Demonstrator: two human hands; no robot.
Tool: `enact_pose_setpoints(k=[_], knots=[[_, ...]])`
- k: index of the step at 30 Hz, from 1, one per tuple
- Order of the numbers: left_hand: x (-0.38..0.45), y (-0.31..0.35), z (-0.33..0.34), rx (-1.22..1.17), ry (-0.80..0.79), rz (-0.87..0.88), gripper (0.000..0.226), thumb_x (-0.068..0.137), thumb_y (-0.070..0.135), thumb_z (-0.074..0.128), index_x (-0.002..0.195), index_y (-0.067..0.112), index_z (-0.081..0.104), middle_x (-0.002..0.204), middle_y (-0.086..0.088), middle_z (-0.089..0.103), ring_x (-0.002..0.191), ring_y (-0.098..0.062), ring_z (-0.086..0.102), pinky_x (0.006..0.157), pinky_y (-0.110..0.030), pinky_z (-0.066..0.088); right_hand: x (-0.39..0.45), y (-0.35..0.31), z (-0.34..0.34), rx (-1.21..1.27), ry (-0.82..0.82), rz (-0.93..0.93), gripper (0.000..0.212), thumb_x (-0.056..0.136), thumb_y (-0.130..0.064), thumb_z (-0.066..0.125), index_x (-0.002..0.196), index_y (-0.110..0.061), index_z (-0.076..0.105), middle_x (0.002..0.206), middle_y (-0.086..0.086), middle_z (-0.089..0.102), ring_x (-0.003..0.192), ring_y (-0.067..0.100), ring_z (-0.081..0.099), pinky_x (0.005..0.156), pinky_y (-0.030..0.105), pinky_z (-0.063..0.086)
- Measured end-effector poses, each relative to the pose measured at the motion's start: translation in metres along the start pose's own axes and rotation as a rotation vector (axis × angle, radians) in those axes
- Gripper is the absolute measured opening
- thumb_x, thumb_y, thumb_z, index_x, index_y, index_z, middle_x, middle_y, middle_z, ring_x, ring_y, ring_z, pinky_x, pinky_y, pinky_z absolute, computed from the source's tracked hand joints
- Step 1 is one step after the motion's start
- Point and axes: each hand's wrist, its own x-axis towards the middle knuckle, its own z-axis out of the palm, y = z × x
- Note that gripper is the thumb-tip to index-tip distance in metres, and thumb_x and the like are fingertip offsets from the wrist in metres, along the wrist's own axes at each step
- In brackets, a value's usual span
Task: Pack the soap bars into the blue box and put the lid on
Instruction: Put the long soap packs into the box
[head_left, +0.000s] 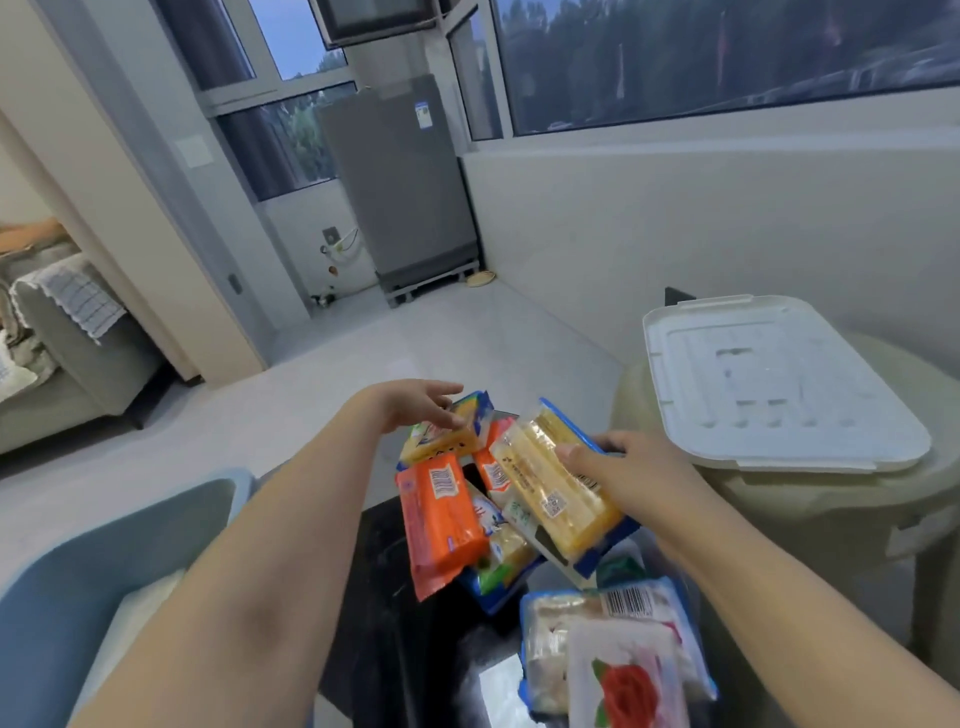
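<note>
At far left sits the blue box (78, 571), wall just showing. Your left hand (415, 405) reaches over a yellow soap bar (447, 436), fingers straight and relaxed, touching its top. Orange soap bar (441, 514) lies below on the dark table (395, 623). Your right hand (623, 473) grips a long yellow soap pack (550, 493). The white lid (769, 379) rests on a beige bin (852, 519).

The blue box (78, 587) is cut by the left edge; the rose-printed pack (626, 680) by the bottom.
</note>
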Motion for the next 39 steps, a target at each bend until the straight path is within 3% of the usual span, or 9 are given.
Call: enact_pose_setpoints(k=[6,10,13,17,23,27,30,34,39], knots=[[0.028,0.004,-0.011,0.087,-0.184,-0.037,0.066,0.079,0.02,0.072,0.137,0.03,0.042,0.127,-0.004,0.056,0.117,-0.027,0.055,0.107,-0.049,0.039,0.013,0.004,0.007,0.013,0.002,0.034,0.027,0.083,-0.034,0.066,0.1,-0.013,0.066,0.087,0.006,0.072,0.073,0.023,0.071,0.066,0.04,0.059],[0.035,0.0,-0.01,0.099,-0.236,-0.025,0.034,0.08,0.018,0.07,0.109,0.027,0.055,0.114,-0.004,0.063,0.107,-0.026,0.061,0.102,-0.049,0.045,0.021,0.004,0.014,0.039,0.009,0.052,0.027,0.084,-0.034,0.065,0.101,-0.013,0.065,0.089,0.006,0.072,0.076,0.021,0.07,0.069,0.038,0.059],[0.034,-0.003,-0.006,0.037,-0.23,-0.032,0.036,0.079,0.015,0.072,0.107,0.024,0.051,0.114,-0.008,0.061,0.109,-0.031,0.061,0.1,-0.051,0.046,0.023,0.007,0.02,0.047,0.012,0.059,0.028,0.084,-0.035,0.065,0.101,-0.013,0.065,0.089,0.005,0.072,0.078,0.022,0.07,0.076,0.04,0.058],[0.029,-0.006,-0.008,0.029,-0.164,-0.041,0.057,0.07,0.017,0.08,0.118,0.019,0.05,0.116,-0.012,0.064,0.106,-0.033,0.065,0.096,-0.053,0.05,0.025,0.006,0.025,0.088,0.001,0.057,0.028,0.084,-0.034,0.064,0.101,-0.013,0.064,0.089,0.007,0.072,0.078,0.023,0.07,0.077,0.042,0.058],[-0.011,0.005,-0.007,-0.066,0.199,0.11,0.031,0.072,0.026,0.079,0.095,0.019,0.06,0.09,0.0,0.068,0.086,-0.018,0.067,0.075,-0.03,0.055,0.015,0.0,0.021,0.183,0.017,0.049,0.03,0.084,-0.033,0.066,0.102,-0.009,0.063,0.085,0.013,0.072,0.06,0.027,0.069,0.051,0.038,0.058],[-0.065,0.017,-0.028,-0.44,0.389,0.265,0.022,0.075,0.028,0.076,0.088,0.018,0.062,0.085,0.001,0.069,0.077,-0.014,0.067,0.064,-0.027,0.054,0.0,-0.013,0.024,0.18,0.036,-0.011,0.037,0.077,-0.044,0.067,0.099,-0.015,0.066,0.086,0.009,0.075,0.068,0.029,0.073,0.069,0.048,0.059],[-0.113,0.018,-0.041,-0.617,0.451,0.309,0.022,0.075,0.032,0.075,0.088,0.016,0.064,0.086,-0.001,0.071,0.08,-0.018,0.069,0.065,-0.029,0.055,-0.015,-0.026,0.031,0.231,0.005,-0.061,0.033,0.078,-0.042,0.067,0.097,-0.015,0.067,0.085,0.009,0.075,0.07,0.03,0.072,0.076,0.05,0.057],[-0.166,-0.005,-0.05,-0.748,0.471,0.274,0.027,0.075,0.036,0.074,0.088,0.013,0.066,0.076,0.001,0.075,0.066,-0.015,0.072,0.058,-0.028,0.057,-0.036,-0.043,0.052,0.352,-0.069,-0.091,0.022,0.086,-0.027,0.064,0.091,-0.006,0.067,0.074,0.011,0.072,0.054,0.024,0.069,0.055,0.039,0.059],[-0.216,-0.053,-0.045,-0.894,0.478,0.132,0.035,0.073,0.039,0.074,0.087,0.009,0.062,0.059,0.0,0.073,0.054,-0.015,0.07,0.053,-0.028,0.058,-0.06,-0.055,0.089,0.385,-0.157,-0.079,0.027,0.084,-0.028,0.065,0.098,-0.005,0.067,0.071,0.009,0.073,0.057,0.023,0.068,0.055,0.035,0.057]])
